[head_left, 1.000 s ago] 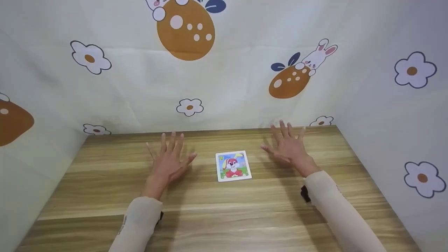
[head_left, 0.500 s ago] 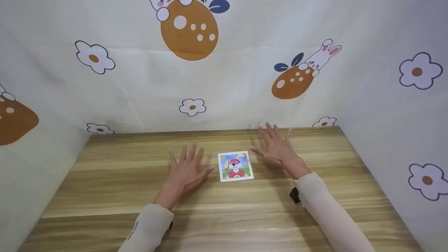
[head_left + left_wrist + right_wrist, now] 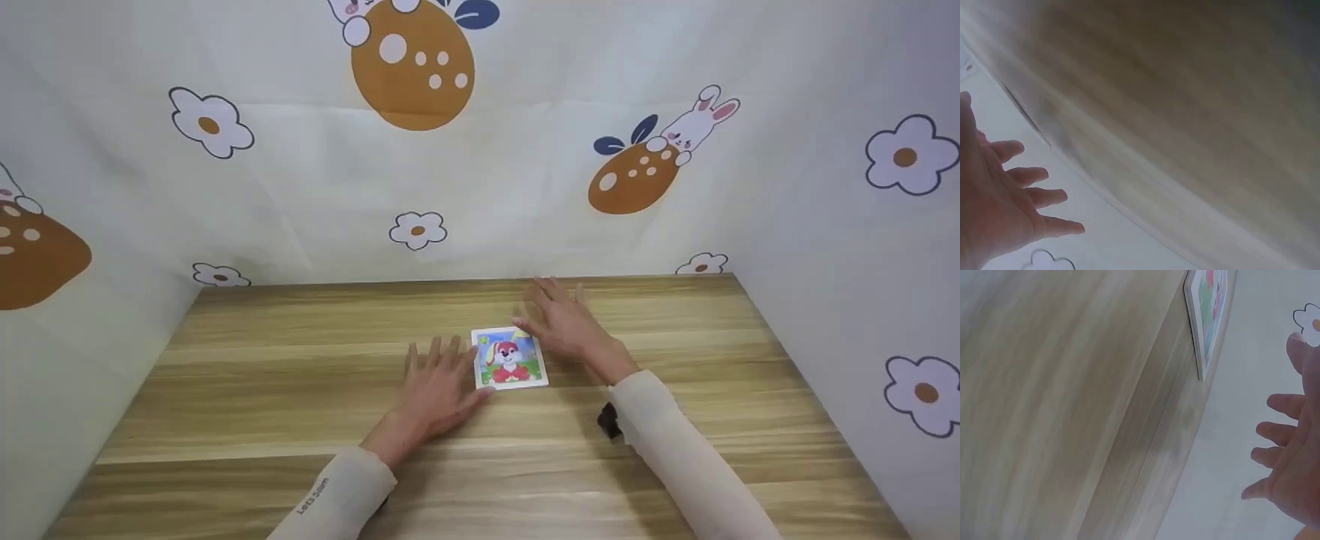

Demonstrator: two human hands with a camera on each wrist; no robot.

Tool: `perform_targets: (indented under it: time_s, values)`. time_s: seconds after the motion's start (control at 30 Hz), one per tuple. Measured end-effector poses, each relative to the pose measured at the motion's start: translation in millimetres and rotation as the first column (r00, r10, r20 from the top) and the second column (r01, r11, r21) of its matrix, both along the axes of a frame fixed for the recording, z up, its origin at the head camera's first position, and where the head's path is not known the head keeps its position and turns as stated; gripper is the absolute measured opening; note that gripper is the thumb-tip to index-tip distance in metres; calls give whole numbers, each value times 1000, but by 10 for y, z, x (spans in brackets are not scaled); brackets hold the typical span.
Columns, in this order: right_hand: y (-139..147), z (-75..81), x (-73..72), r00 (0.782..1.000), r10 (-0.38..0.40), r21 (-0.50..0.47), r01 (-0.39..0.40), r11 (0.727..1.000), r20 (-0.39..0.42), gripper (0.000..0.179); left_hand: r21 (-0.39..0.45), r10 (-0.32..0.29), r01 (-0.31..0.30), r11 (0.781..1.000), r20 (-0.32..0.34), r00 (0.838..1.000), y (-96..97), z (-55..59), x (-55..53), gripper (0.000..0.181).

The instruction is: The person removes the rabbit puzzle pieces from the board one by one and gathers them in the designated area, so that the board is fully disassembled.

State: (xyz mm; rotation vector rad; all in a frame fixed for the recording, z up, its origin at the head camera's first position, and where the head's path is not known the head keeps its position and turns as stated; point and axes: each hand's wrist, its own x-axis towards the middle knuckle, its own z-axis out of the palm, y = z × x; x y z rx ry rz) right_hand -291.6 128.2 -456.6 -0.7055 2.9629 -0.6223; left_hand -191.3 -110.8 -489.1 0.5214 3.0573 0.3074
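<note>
Left hand (image 3: 436, 394), right hand (image 3: 566, 326), rabbit picture (image 3: 510, 364) between.

Cream sleeves (image 3: 686, 457) show dark lettering (image 3: 313, 496) on the left and a black piece (image 3: 609, 421) by the right cuff (image 3: 637, 390).

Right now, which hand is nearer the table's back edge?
The right hand: in the head view it extends to the back edge of the table. The left hand, across the rabbit picture, falls short.

We observe a white-bordered red, blue and green card (image 3: 511, 359), brown wood-grained table (image 3: 262, 405) and off-white, flower-patterned far backdrop (image 3: 322, 180).
</note>
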Motion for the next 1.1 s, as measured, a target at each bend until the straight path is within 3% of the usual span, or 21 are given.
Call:
perform_targets:
  time_s: [0.17,0.33,0.57,0.73,1.1]
  values:
    - [-126,-3,-14,997,22,-94,-15,995,72,51,-28,-57,56,998,-6,998,138,7,46,73]
    - [-217,-47,-26,984,53,-236,-12,972,170,32,-36,-74,74,997,15,997,303,34,102,71]
    - [-323,-90,-51,963,14,-334,79,939,269,24,-63,-25,31,998,94,995,600,92,157,72]
    - [-381,-118,-62,954,37,-346,72,935,297,23,-45,28,-22,999,134,991,755,109,135,73]
    - [-385,-153,-91,921,54,-351,92,932,386,25,4,78,-80,997,178,981,869,111,66,76]
